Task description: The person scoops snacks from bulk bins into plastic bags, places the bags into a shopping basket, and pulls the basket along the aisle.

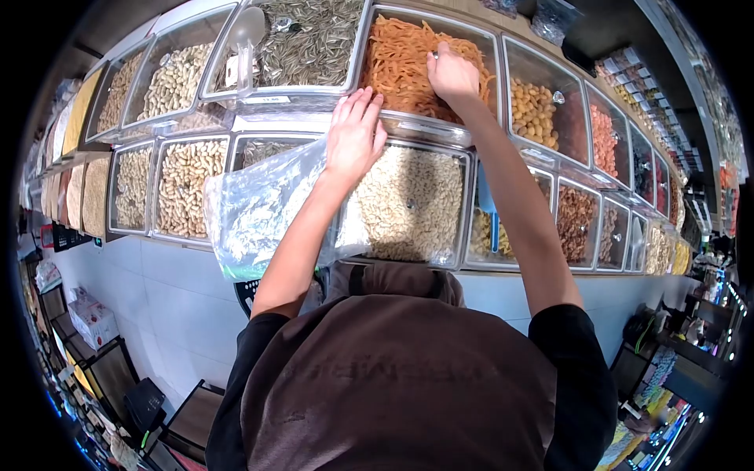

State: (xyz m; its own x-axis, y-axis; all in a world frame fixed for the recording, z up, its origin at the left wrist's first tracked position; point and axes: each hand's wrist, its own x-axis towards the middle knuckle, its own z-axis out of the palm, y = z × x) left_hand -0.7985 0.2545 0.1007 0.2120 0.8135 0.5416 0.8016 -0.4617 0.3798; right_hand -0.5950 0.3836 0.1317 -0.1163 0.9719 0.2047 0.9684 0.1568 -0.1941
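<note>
Orange strips [400, 63] fill a clear bin in the upper row. My right hand [454, 72] is over them, its fingers closed on a small dark, shiny thing that I cannot make out. My left hand [355, 129] rests at that bin's front left corner, fingers stretched out. A clear plastic bag [263, 204] lies under my left wrist and forearm, across the lower row of bins. Below my hands is a bin of pale flat seeds or kernels [408, 200], partly in shadow.
Bins of striped seeds [310, 51], peanuts in shells [177, 82] and yellow round nuts [534, 110] flank the orange strips. A scoop [246, 39] leans in the striped seeds. A blue-handled scoop [494, 228] stands in a lower bin. The tiled floor [173, 290] lies beyond the bins' near edge.
</note>
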